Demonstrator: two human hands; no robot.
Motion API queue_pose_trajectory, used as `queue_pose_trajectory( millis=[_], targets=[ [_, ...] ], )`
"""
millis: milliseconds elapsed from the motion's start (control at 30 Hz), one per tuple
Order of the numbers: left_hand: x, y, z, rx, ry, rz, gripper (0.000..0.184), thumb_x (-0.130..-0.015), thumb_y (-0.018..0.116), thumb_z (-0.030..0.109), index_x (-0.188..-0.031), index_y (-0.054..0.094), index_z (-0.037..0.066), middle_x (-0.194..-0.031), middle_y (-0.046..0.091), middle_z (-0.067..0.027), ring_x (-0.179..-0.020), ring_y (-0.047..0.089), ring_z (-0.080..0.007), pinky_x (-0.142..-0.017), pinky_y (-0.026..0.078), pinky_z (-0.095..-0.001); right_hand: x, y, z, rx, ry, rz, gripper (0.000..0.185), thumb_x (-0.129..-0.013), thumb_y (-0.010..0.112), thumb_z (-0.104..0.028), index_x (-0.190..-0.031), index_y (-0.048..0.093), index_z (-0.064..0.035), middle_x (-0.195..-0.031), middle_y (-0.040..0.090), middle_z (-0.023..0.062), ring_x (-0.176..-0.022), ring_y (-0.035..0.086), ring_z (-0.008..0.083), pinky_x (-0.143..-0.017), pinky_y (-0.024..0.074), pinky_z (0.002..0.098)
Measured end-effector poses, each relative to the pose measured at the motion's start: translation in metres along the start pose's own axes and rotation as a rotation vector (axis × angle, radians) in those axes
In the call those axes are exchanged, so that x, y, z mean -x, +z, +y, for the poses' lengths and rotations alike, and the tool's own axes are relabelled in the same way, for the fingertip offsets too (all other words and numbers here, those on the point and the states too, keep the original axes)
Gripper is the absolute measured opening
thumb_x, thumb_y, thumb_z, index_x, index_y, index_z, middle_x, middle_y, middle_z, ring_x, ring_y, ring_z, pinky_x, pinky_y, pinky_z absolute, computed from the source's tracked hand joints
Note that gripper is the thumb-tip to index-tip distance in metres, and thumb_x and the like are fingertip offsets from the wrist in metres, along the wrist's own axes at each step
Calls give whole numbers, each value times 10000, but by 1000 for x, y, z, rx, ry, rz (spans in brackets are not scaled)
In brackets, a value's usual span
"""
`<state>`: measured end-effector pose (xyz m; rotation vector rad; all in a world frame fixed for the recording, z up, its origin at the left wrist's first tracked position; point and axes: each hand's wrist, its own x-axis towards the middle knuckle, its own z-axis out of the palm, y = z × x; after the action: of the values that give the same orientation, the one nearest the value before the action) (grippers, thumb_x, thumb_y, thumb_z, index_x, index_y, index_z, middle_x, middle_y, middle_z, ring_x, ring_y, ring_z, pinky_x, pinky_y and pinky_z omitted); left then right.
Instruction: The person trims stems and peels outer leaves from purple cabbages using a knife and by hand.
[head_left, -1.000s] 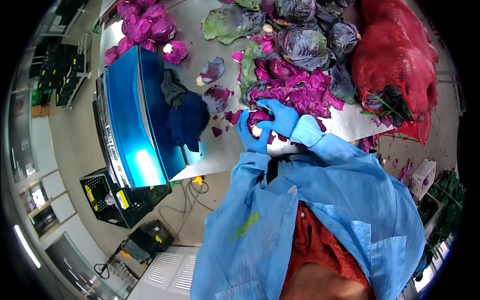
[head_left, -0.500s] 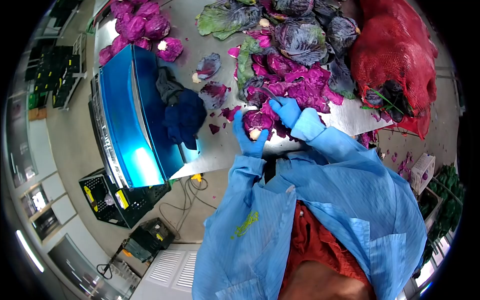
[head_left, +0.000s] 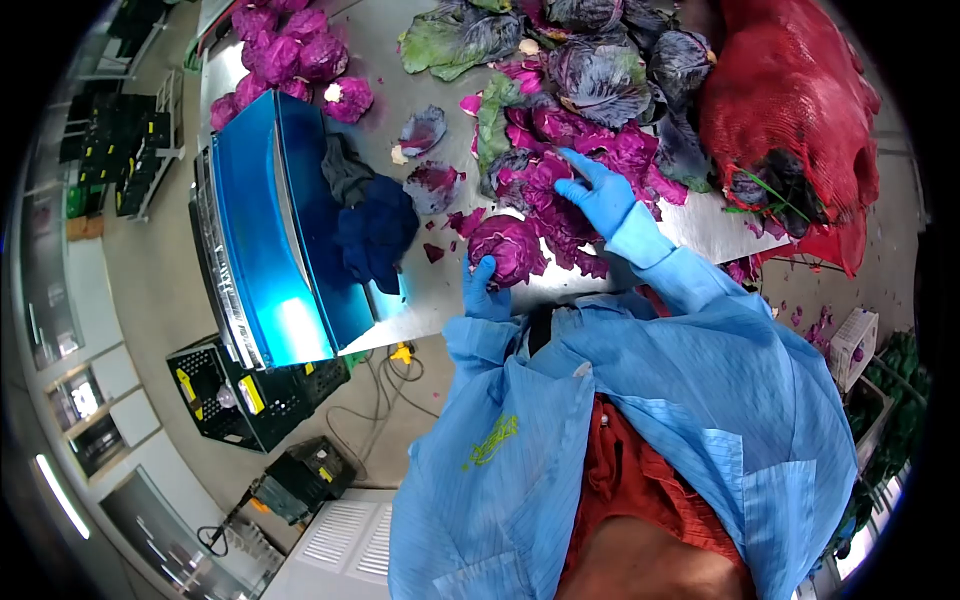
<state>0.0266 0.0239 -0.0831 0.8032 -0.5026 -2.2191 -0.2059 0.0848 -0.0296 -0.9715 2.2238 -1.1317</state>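
A: Where do you have the cabbage [head_left: 505, 250]?

B: Close to the near edge of the tabletop [head_left: 430, 300], in the grasp of my left hand [head_left: 485, 290]. The gloved fingers curl against its lower left side, I think to steady a round thing that would roll.

A: And the right hand [head_left: 605, 200]?

B: I have it at the leaf heap [head_left: 635, 150], fingers stretched out. From here I can't tell whether they pinch anything.

A: Why is everything spread like this?

B: The heap lies just beside the cabbage, probably for a short reach. Dark heads [head_left: 600, 80] lie beyond it. The net bag [head_left: 785, 110] has its mouth facing me, likely for easy access. Bright heads [head_left: 300, 55] sit well apart at far left, perhaps to avoid mixing.

A: Textures?

B: The cabbage is round, purple and veined; the heap is crinkled and ragged; the dark heads look dull. The bag is bulging red mesh. A limp cloth [head_left: 375, 235] bunches beside a smooth, shiny blue casing [head_left: 240, 220]. The tabletop looks like sheet metal.
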Motion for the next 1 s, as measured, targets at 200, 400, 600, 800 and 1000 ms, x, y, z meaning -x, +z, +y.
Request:
queue_pose_trajectory(
  millis=[200, 400, 600, 800, 1000],
  targets=[
    [0, 15, 5, -184, 87, -61, 656, -755, 695, 9, -1348, 415, 40, -1289, 518, -137, -1177, 522, -265, -1021, 432, -399, 22, 3, -34, 11, -37, -371, 709, -761, 715, -465, -1300, 532, -42, -985, 647, 199, -893, 640, 279, -814, 499, 371],
    [5, 35, 14, -444, 174, -80, 720, -701, 744, -13, -1341, 418, 40, -1302, 506, -120, -1179, 512, -257, -1014, 436, -384, 23, -6, -47, 36, -22, -550, 628, -794, 664, -393, -1220, 545, 52, -993, 628, 240, -899, 639, 329, -790, 504, 416],
    [0, 40, 8, -651, 301, -124, 774, -661, 782, 13, -1343, 416, 44, -1303, 502, -118, -1186, 503, -251, -1014, 429, -385, 36, 24, -12, 164, -330, -207, 437, -790, 535, -190, -1151, 584, 51, -872, 614, 229, -735, 621, 387, -678, 513, 444],
    [-2, 49, 10, -428, 180, -80, 741, -672, 748, -26, -1335, 425, 47, -1293, 512, -129, -1193, 505, -274, -1018, 431, -400, 26, 7, -19, 31, -247, -236, 329, -815, 522, -203, -1032, 642, 13, -720, 595, 206, -617, 624, 340, -604, 515, 438],
    [-12, 49, 17, -82, 20, -123, 713, -720, 686, 50, -1365, 383, 18, -1302, 504, -163, -1198, 514, -303, -1045, 410, -432, 18, -16, -34, -572, 508, -332, 267, -933, 493, -267, -929, 638, -42, -520, 465, 45, -414, 463, 116, -382, 402, 306]
  ],
)
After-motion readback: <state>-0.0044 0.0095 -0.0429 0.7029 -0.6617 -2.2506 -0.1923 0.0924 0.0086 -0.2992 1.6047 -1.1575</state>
